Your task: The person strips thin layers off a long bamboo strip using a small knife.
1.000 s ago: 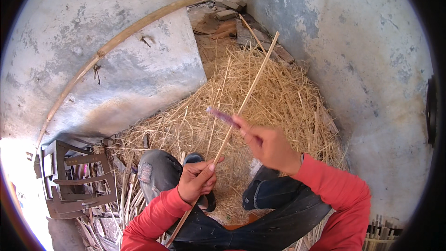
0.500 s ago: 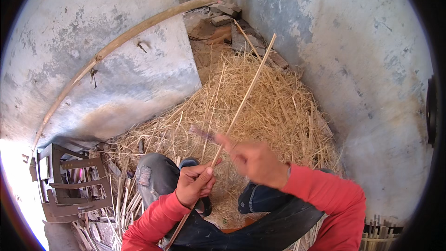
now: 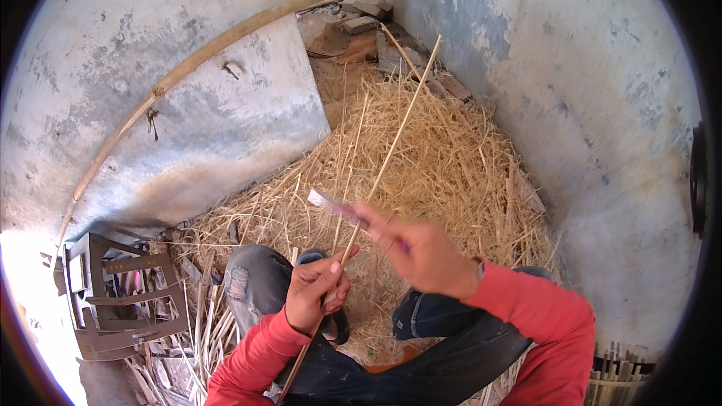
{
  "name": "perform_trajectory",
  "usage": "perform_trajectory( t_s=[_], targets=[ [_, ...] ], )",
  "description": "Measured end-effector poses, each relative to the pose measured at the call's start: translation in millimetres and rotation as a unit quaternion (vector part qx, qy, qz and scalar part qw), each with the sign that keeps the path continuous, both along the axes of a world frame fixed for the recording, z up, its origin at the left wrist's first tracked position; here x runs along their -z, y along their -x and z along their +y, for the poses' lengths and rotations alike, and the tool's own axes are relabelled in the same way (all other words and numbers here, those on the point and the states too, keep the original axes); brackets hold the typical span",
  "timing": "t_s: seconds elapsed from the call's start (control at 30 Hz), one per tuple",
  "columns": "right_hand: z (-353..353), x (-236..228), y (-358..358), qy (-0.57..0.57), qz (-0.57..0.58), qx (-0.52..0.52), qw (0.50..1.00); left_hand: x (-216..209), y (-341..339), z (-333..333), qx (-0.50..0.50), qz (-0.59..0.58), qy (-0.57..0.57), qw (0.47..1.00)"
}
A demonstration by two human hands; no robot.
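My left hand [image 3: 316,292] is closed round a long, thin bamboo strip [image 3: 403,126]. The strip slants from between my legs up toward the far corner. My right hand [image 3: 435,257] grips a small knife [image 3: 346,212] with a purplish handle and a short pale blade. Blade and handle cross over the strip just above my left hand; I cannot tell whether they touch it. The right hand is slightly blurred.
A heap of pale shavings [image 3: 451,158] fills the corner between two worn walls. One long bamboo pole [image 3: 226,39] arches along the left wall. A dark broken frame [image 3: 124,297] stands at left beside loose strips [image 3: 207,338]. Bricks [image 3: 361,24] lie at the back.
The knife and my right hand have shifted slightly right, and the blade shows more sharply. My left hand keeps its hold on the strip. The whole view has shifted a little.
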State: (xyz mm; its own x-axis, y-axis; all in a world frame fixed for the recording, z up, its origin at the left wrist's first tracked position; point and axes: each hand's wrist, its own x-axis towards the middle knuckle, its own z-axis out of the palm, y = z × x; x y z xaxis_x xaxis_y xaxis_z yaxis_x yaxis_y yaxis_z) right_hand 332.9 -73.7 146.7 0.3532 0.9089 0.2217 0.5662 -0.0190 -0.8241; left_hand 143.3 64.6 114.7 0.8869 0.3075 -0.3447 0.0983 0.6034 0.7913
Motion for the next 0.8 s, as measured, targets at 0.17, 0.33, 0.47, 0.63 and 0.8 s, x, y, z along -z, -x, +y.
perform_trajectory(
  t_s=[0.17, 0.33, 0.47, 0.63, 0.8],
  targets=[
    [-3.2, -9.1, -33.1, -0.007, 0.119, 0.055, 0.991, 6.4, 2.3, 7.6, 0.007, -0.001, -0.012, 1.0],
    [-7.2, -6.0, -65.1, -0.079, 0.001, 0.143, 0.987, 7.3, 7.5, 5.9, 0.036, -0.025, -0.064, 0.997],
    [-10.3, -32.9, -91.0, -0.071, -0.095, 0.247, 0.962, 16.4, 11.2, 5.1, 0.089, -0.11, -0.037, 0.989],
    [-11.1, -15.3, -123.1, -0.168, -0.135, 0.281, 0.935, 15.6, 8.7, -1.4, 0.121, -0.153, 0.061, 0.979],
    [-5.2, -1.8, -87.2, -0.123, -0.094, 0.17, 0.973, 19.2, 5.3, -1.1, 0.105, -0.154, 0.048, 0.981]
  ],
)
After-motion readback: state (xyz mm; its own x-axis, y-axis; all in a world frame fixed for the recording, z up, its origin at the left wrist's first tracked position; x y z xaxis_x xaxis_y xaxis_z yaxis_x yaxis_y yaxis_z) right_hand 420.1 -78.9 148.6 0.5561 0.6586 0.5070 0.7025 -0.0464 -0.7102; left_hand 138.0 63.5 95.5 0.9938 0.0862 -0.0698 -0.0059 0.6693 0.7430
